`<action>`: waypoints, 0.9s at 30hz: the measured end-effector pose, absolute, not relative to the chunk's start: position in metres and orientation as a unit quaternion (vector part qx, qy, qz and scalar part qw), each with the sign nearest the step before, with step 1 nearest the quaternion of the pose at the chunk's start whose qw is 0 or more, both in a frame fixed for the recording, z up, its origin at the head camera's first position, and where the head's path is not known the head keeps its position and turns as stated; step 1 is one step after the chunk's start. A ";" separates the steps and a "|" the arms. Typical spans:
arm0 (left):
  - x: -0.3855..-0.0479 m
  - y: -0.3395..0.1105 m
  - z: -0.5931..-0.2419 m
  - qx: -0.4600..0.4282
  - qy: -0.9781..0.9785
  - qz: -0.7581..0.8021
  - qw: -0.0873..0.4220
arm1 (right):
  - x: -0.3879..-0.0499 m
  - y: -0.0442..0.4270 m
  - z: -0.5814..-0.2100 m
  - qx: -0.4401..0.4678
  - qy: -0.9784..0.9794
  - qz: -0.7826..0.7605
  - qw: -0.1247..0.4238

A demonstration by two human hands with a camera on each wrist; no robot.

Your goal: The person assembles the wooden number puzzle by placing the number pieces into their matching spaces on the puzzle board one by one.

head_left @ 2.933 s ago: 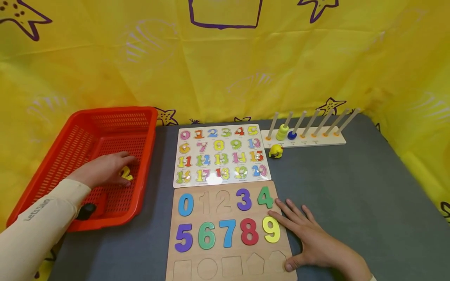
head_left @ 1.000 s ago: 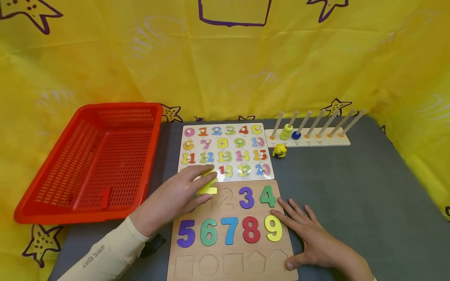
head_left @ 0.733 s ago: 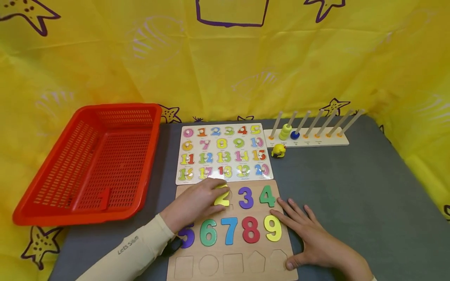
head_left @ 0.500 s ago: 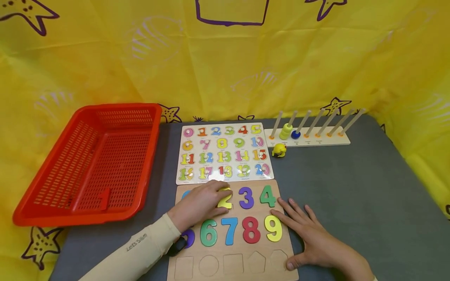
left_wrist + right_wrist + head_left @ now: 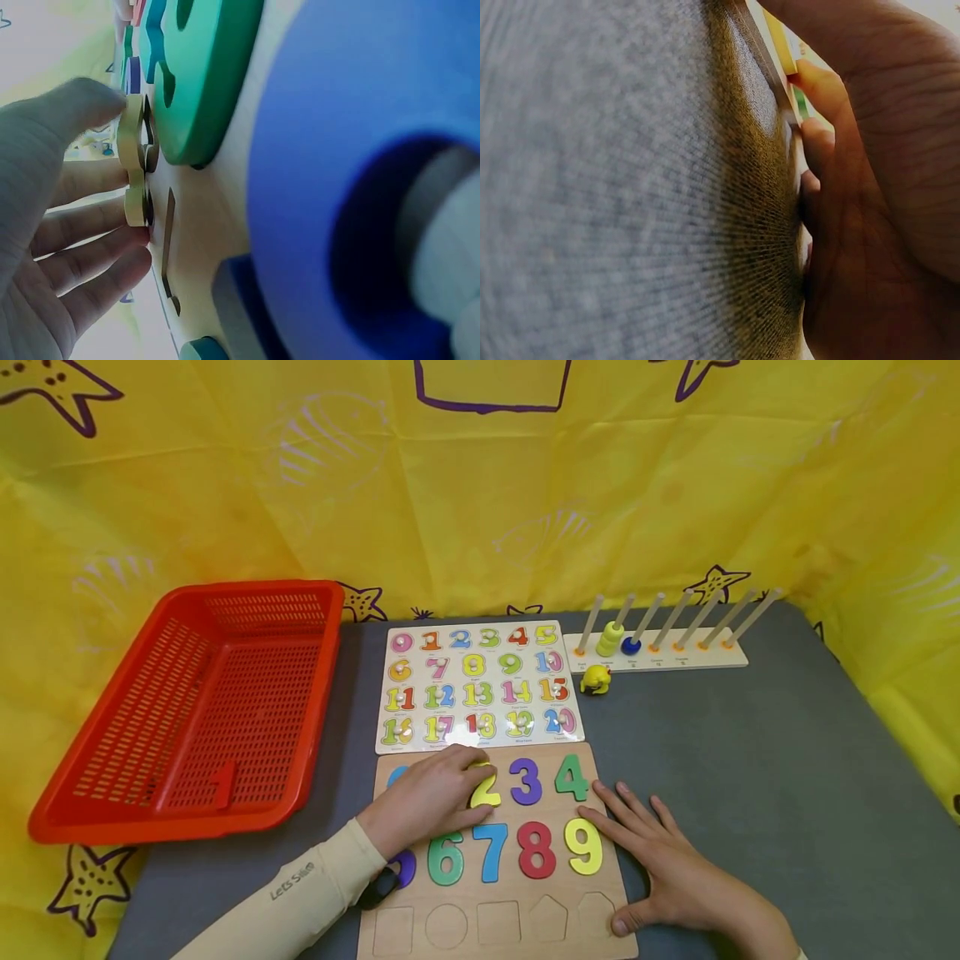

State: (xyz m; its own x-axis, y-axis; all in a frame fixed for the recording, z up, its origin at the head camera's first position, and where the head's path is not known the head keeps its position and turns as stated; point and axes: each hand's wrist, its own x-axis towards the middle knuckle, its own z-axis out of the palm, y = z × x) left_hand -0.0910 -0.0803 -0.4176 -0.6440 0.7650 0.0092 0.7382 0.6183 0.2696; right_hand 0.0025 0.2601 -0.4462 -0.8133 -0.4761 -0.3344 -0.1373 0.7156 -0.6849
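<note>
My left hand [image 5: 427, 797] pinches a yellow number 2 [image 5: 487, 789] between thumb and fingers, at the top row of the wooden number board [image 5: 472, 897]. In the left wrist view the yellow 2 [image 5: 133, 135] stands proud of the board, with dark gaps beneath it; its recess is mostly hidden. Near it, the bare slot for a 1 [image 5: 170, 247] shows. My right hand [image 5: 675, 868] rests with fingers spread at the board's right edge, fingertips by the green 4 [image 5: 572, 778] and yellow 9 [image 5: 582, 847], thumb on the lower edge. It holds nothing.
A red basket [image 5: 318, 710] stands at the left with a red number 1 [image 5: 223, 785] inside. Behind the board lies a peg puzzle [image 5: 450, 681] numbered 0 to 20. A peg stand [image 5: 705, 662] and a small yellow toy [image 5: 596, 680] are at back right.
My left hand has carried the yellow 2 from the basket to the board's top row and shifted it slightly right over the 2 recess. The right hand stays in place.
</note>
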 end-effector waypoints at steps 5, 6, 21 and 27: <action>-0.091 -0.080 -0.418 0.419 0.898 0.122 0.055 | 0.003 0.260 -0.446 -0.175 0.892 -0.333 0.251; -0.091 -0.080 -0.417 0.418 0.898 0.122 0.056 | 0.003 0.260 -0.446 -0.175 0.892 -0.334 0.251; -0.091 -0.079 -0.413 0.421 0.897 0.119 0.068 | 0.002 0.259 -0.445 -0.171 0.894 -0.326 0.256; -0.091 -0.079 -0.413 0.417 0.898 0.121 0.075 | 0.003 0.260 -0.446 -0.173 0.893 -0.328 0.254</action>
State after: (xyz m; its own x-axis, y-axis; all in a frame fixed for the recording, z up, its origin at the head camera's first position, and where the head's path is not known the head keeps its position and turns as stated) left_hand -0.0910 -0.0792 -0.4131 -0.6413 0.7665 -0.0338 0.7302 0.6233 0.2797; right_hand 0.0029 0.2597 -0.4459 -0.8116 -0.4757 -0.3393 -0.1428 0.7245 -0.6743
